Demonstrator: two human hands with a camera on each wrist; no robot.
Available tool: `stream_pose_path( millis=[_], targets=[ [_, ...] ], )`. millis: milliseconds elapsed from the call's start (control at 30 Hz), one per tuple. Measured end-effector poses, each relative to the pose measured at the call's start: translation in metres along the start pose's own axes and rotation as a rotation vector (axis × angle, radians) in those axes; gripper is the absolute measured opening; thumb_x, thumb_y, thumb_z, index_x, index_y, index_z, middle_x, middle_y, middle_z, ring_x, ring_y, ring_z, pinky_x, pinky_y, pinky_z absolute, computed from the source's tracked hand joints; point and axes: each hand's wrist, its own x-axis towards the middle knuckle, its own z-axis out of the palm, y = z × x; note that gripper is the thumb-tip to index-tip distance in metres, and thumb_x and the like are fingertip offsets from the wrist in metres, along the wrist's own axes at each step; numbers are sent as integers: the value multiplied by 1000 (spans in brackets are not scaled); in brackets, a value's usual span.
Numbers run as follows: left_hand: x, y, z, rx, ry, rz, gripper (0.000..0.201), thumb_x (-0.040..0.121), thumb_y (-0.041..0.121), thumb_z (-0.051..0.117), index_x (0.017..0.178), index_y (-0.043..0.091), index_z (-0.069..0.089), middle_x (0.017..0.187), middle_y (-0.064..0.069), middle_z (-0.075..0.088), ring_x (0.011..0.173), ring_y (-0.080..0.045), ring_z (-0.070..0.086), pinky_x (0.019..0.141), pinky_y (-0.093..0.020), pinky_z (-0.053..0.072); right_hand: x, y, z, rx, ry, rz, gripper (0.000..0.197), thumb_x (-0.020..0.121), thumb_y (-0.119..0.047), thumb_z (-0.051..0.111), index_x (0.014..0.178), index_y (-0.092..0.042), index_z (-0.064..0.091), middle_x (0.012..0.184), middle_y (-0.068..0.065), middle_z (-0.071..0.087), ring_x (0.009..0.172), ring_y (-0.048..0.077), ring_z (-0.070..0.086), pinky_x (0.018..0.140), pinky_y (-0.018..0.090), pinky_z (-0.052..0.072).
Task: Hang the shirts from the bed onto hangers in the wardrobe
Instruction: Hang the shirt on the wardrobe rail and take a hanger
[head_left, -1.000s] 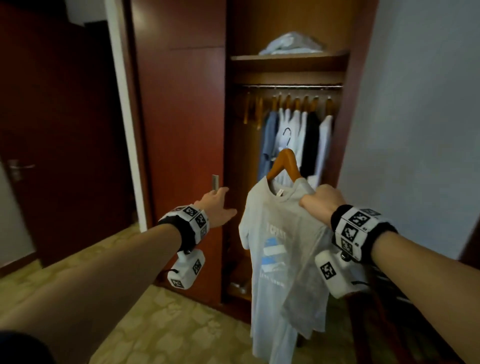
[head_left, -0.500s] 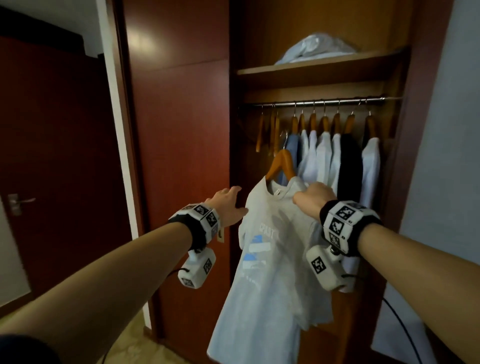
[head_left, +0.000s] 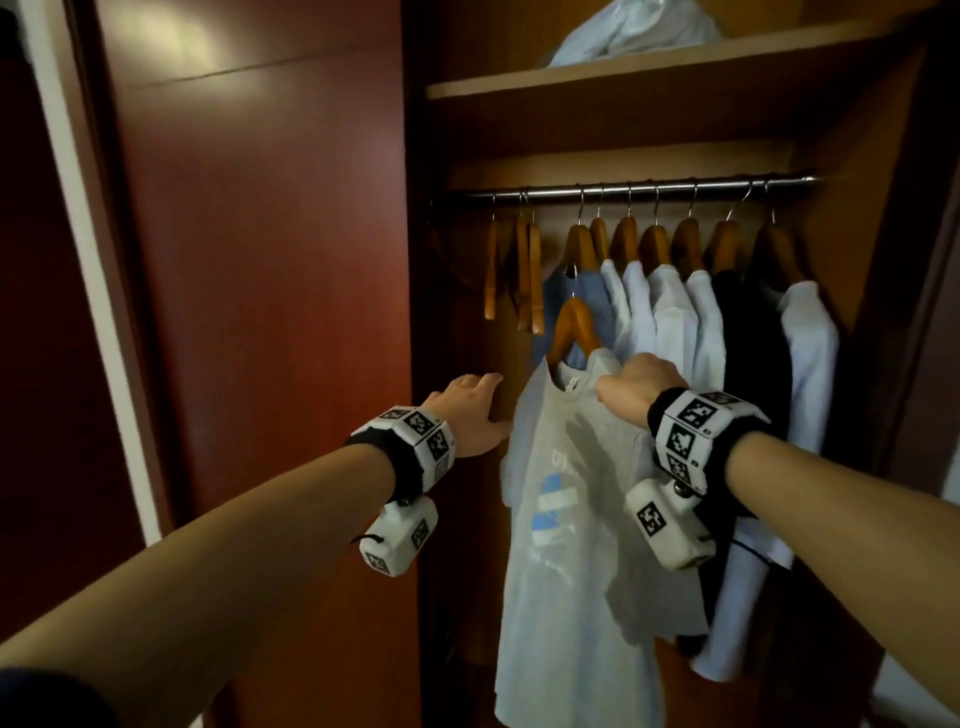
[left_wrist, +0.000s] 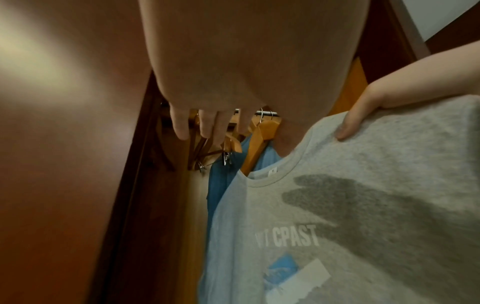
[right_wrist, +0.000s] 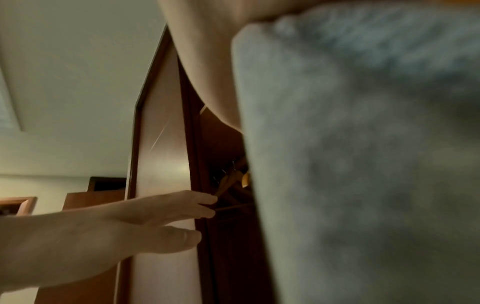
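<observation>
Right hand (head_left: 636, 387) first: my fingers curl over the shoulder of the grey T-shirt (head_left: 587, 519), clamping cloth and the arm of the wooden hanger (head_left: 574, 325) beneath it together. My left hand (head_left: 470, 413) holds nothing, fingers spread and relaxed, reaching past the edge of the wardrobe door (head_left: 260, 312) toward the wardrobe (head_left: 857, 364) opening at about nine o'clock of the shirt.

From my head view the shirt hangs below the rail (head_left: 623, 188), which sits at twelve o'clock above my grip. Two bare hangers (head_left: 524, 275) dangle at eleven o'clock; the hung shirts (head_left: 691, 312) crowd from one to three o'clock. A pale bundle (head_left: 634, 31) lies on the shelf (head_left: 649, 78) above.

As I judge it, the step is getting this hanger's hook over the rail. I cannot make out the hook clearly against the blue shirt behind it, so I should lift until I see it clear the rail, then lower it squarely. The free gap looks best between the bare hangers and the blue shirt. My left hand could part the neighbours or steady the hem. The risk I see is my one-sided grip tilting the hanger, letting the far shoulder slip off, so I'd keep it level.
</observation>
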Motion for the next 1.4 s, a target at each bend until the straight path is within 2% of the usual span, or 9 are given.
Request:
stream_pose_path(
  millis=[267, 400, 500, 667, 833, 967, 1133, 1233, 1400],
  targets=[
    [123, -17, -51, 24, 122, 105, 74, 96, 48, 50, 156, 23, 15, 160, -8, 22, 147, -27, 24, 117, -46, 27, 87, -61, -6, 109, 140, -18, 58, 103, -37, 42, 151, -9, 27, 155, 12, 32, 136, 31, 40, 110, 36, 37],
    [170, -20, -80, -14, 173, 84, 75, 95, 46, 54, 156, 23, 16, 160, -10, 21, 147, -29, 22, 116, -46, 30, 134, -90, -14, -40, 147, 0, 35, 101, -37, 43, 119, -8, 52, 128, 16, 53, 118, 34, 52, 92, 38, 45],
    [198, -20, -93, -49, 205, 79, 74, 95, 43, 55, 156, 24, 16, 158, -10, 24, 146, -29, 24, 115, -46, 32, 170, -104, -19, -64, 138, -42, 40, 101, -34, 46, 130, -6, 50, 125, 18, 53, 113, 33, 53, 97, 40, 44],
    [236, -22, -84, -66, 196, 80, 73, 95, 43, 55, 155, 25, 17, 159, -8, 21, 146, -27, 25, 116, -44, 31, 212, -116, -10, -128, 125, -76, 30, 99, -23, 50, 123, -5, 54, 91, 11, 51, 85, 27, 55, 76, 34, 43],
    [261, -18, -66, 3, 207, 133, 70, 96, 44, 52, 155, 24, 19, 159, -3, 24, 146, -23, 22, 116, -42, 29, 234, -105, 10, -166, 83, -92, 18, 101, -27, 43, 96, -13, 53, 95, 11, 55, 103, 33, 58, 100, 47, 47],
    [275, -15, -59, 48, 225, 137, 70, 96, 44, 50, 155, 22, 19, 160, -2, 23, 148, -21, 19, 118, -44, 24, 241, -99, 24, -166, 79, -73, 21, 100, -28, 45, 104, -9, 52, 112, 13, 57, 109, 34, 57, 96, 46, 50],
    [280, -15, -47, 78, 214, 150, 65, 97, 47, 46, 154, 29, 21, 160, 0, 23, 147, -23, 19, 118, -47, 21, 234, -97, 28, -204, 60, -61, 24, 99, -25, 47, 111, -4, 53, 76, 5, 31, 115, 32, 50, 87, 37, 41],
    [278, -15, -43, 74, 206, 151, 55, 99, 52, 38, 150, 37, 27, 159, 1, 25, 146, -25, 20, 115, -49, 19, 234, -98, 29, -255, 93, -118, 17, 95, -26, 54, 92, -11, 46, 87, 9, 44, 111, 32, 52, 92, 40, 45],
    [277, -15, -40, 120, 212, 138, 54, 98, 48, 38, 149, 32, 32, 158, -4, 26, 145, -28, 22, 115, -52, 19, 227, -107, 48, -566, 276, -406, 62, 83, -31, 73, 136, -15, 45, 141, 13, 35, 128, 35, 37, 95, 43, 44]
  ],
)
